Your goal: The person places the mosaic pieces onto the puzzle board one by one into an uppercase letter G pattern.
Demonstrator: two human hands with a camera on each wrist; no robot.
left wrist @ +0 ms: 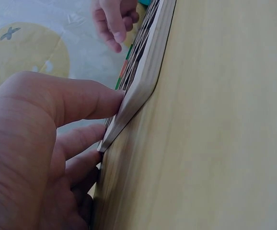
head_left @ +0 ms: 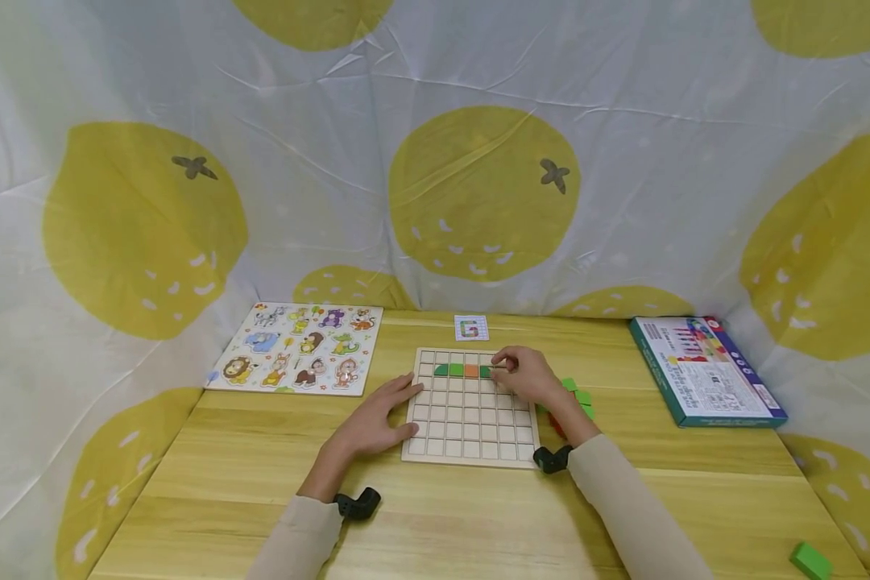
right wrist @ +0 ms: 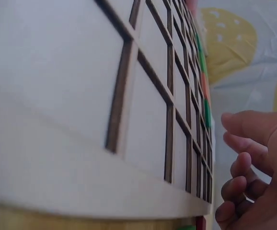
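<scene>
"Right hand [head_left: 525,373] first: is it pinching anything?"

"Not that I can see. Thumb and forefinger stand apart near the last piece in the row; whether they touch it, I can't tell. Left hand [head_left: 370,419] is spread along the left edge of the board [head_left: 471,461], fingertips against the wood."

"And the board?"

"Flat on the table [head_left: 225,467], between the hands."

"How far along is it?"

"Four pieces are in, side by side in the second row from the far edge: dark green [head_left: 442,370], light green [head_left: 456,370], orange [head_left: 471,370], dark green [head_left: 485,371]. Every other cell in sight is bare. Going by the G on the card [head_left: 471,328] just beyond the board, I'd judge only the top stroke laid; the side, foot and inner bar seem left."

"Count the rest."

"One board, one card. Loose pieces [head_left: 583,398], green and red, lie just right of the board, partly behind the forearm, so no sure number. Farther out, one animal puzzle [head_left: 368,346] on the left, with eleven animals; one box [head_left: 703,370] on the right; one green block [head_left: 812,560] at the near right."
</scene>
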